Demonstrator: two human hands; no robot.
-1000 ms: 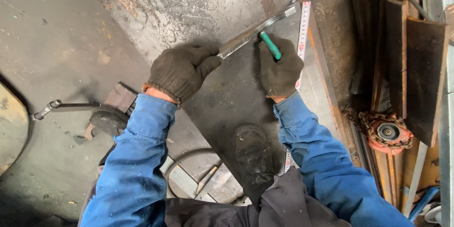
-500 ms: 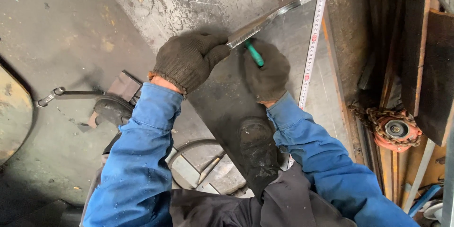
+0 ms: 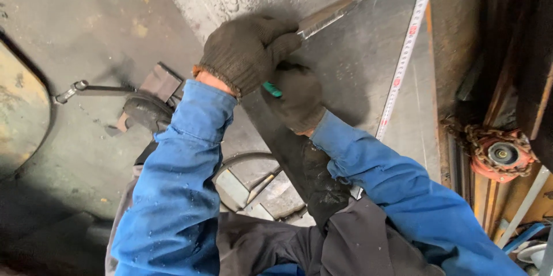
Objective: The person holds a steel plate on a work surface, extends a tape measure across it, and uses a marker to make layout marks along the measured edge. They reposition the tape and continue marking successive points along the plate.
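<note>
The left hand (image 3: 245, 51) wears a dark work glove. It lies flat on a long metal ruler (image 3: 345, 5), and its fingers (image 3: 282, 37) are bent down over the ruler's near end, pressing it onto a big grey steel sheet (image 3: 345, 80). The ruler runs up and to the right across the sheet, toward the top corner.

The right hand (image 3: 299, 100) is gloved too and sits just under the left hand, partly hidden by it. Its fingers are curled shut around a green marker (image 3: 272, 89). Only a small green bit of the marker shows between the two hands. Its tip is hidden, so I cannot tell if it touches the sheet.

A white and yellow tape measure (image 3: 406, 51) lies stretched along the right edge of the sheet. A dark boot (image 3: 322, 184) stands on the sheet, near the right sleeve. A red chain hoist (image 3: 498, 155) lies well off to the right. A wrench (image 3: 78, 88) lies on the floor to the left.
</note>
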